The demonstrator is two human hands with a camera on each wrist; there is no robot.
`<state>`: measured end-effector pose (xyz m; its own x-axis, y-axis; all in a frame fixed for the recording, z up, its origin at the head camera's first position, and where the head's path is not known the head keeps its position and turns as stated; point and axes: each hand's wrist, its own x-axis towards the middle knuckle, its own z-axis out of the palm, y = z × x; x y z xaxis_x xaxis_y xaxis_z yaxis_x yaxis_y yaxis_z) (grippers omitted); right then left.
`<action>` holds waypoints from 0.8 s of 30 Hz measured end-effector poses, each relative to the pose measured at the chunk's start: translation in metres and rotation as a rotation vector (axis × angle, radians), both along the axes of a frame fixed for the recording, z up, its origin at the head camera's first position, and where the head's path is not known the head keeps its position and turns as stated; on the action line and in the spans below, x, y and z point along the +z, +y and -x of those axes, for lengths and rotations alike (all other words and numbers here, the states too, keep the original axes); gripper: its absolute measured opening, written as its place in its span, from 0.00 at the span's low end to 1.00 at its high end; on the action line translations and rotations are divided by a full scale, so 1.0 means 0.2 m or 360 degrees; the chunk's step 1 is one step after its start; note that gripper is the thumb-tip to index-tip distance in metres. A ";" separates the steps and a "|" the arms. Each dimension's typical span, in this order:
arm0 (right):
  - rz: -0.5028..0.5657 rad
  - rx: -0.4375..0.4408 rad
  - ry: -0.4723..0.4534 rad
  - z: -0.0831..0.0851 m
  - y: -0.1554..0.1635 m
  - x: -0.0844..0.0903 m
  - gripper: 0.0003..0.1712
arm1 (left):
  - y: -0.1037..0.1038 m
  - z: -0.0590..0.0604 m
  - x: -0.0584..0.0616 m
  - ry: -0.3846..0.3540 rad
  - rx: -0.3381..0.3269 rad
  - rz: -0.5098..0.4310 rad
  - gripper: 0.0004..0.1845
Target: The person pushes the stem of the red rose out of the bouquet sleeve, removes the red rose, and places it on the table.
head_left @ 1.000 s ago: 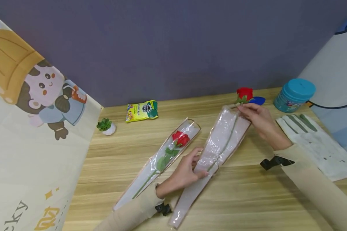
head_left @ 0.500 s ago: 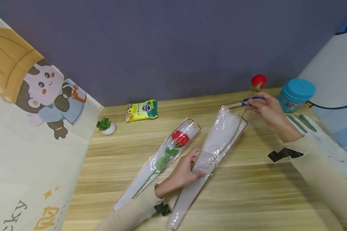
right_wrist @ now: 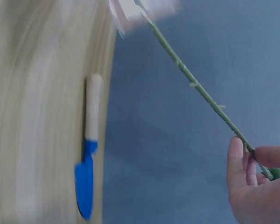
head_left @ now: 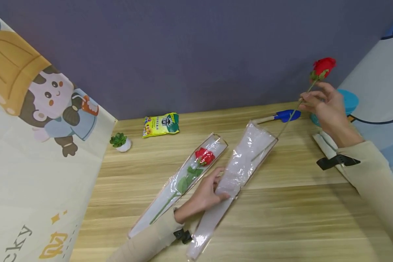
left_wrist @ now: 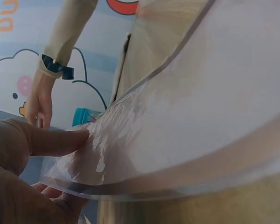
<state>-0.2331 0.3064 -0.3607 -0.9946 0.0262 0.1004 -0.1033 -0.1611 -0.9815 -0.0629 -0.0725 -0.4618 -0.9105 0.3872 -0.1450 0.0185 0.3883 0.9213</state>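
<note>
Wooden tabletop (head_left: 281,218) is seen bare toward the front in the head view; an empty sleeve (head_left: 235,174) is pinned by the left hand (head_left: 204,194), fingers curled over its edge. A rose (head_left: 322,67) is pinched by the right hand (head_left: 327,105), the stem tip still at the sleeve's open mouth.

Left wrist view: a thumb (left_wrist: 56,142) is pressed on the film.

Right wrist view: the stem (right_wrist: 196,86) is gripped; a blue trowel (right_wrist: 86,179) lies apart.
</note>
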 end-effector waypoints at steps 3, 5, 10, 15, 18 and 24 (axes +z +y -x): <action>0.0110 -0.0106 0.0028 0.01 0.05 0.04 0.44 | -0.01 0.00 -0.01 -0.0017 0.0007 0.0015 0.45; 0.0170 -0.0204 0.0050 0.01 0.09 0.07 0.44 | -0.02 -0.01 -0.02 -0.0031 0.0004 0.0017 0.45; 0.0182 -0.0432 0.0138 0.01 0.17 0.08 0.36 | -0.03 0.00 -0.04 -0.0070 -0.0010 -0.0004 0.45; -0.0033 -0.0482 0.0167 -0.02 0.22 0.06 0.33 | -0.03 0.02 -0.05 -0.0067 -0.0033 0.0007 0.45; -0.0191 -0.0504 0.0163 -0.05 0.25 0.04 0.35 | -0.03 0.02 -0.05 -0.0073 -0.0047 0.0030 0.45; -0.0750 -0.0697 0.0105 -0.08 0.32 0.04 0.32 | -0.02 0.02 -0.05 -0.0092 -0.0036 0.0047 0.47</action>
